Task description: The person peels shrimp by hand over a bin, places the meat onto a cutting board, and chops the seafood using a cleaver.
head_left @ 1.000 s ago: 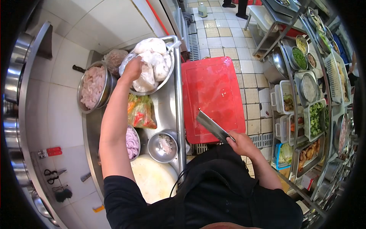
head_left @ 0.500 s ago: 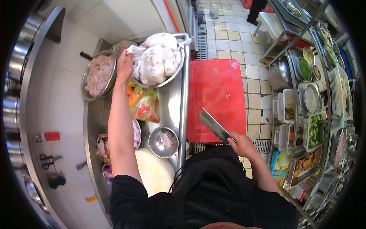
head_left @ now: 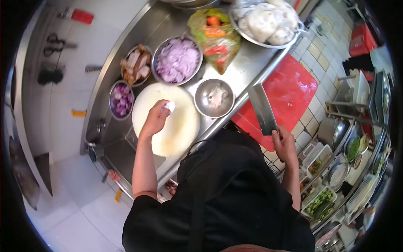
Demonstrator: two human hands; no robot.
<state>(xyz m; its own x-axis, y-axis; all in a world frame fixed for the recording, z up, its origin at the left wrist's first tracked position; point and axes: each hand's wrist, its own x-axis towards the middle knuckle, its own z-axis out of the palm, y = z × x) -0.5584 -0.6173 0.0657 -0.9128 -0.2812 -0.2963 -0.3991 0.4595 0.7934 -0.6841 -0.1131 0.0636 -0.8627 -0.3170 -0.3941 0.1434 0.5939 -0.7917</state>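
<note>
My left hand [head_left: 156, 119] is over the round pale chopping board [head_left: 178, 136], fingers pinched on a small white piece [head_left: 170, 106] that I cannot name for certain; it looks crumpled. My right hand [head_left: 285, 147] grips the handle of a cleaver [head_left: 262, 107], its broad blade pointing up and away, above the red board [head_left: 289, 92]. Just right of the chopping board stands a steel bowl [head_left: 203, 101] with a little pale chopped food in it. Beyond the board is a bowl of sliced purple onions [head_left: 178, 61].
Small bowls of meat pieces [head_left: 137, 64] and onion chunks [head_left: 121, 100] line the left side. Farther back lie a plastic bag of vegetables [head_left: 216, 40] and a bowl of white bagged lumps [head_left: 270, 21]. Shelving with food tubs [head_left: 321, 201] stands at right.
My left hand has come back from the bowl of white lumps to above the chopping board, with a white piece in its fingers. The view has turned left; the cleaver stays in my right hand.
</note>
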